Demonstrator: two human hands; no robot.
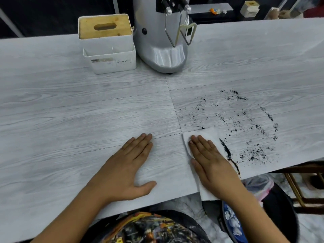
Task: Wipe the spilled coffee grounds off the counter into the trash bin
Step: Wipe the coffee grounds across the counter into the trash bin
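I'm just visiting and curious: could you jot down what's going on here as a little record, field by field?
Setting: pale wood-grain counter
Left hand: flat on the bare counter, holding nothing
Right hand: pressed flat on a white paper towel
Coffee grounds: scattered to the right of the towel, with a dark swept line along the towel's right edge
Trash bin: below the counter's near edge, on the right
Behind: white tissue box with a wooden lid, beside a silver grinder
Progress: most grounds still on the counter

Black coffee grounds [245, 123] on pale grey wood-grain counter [70, 111] — white tissue [208, 135], silver grinder [161, 50]
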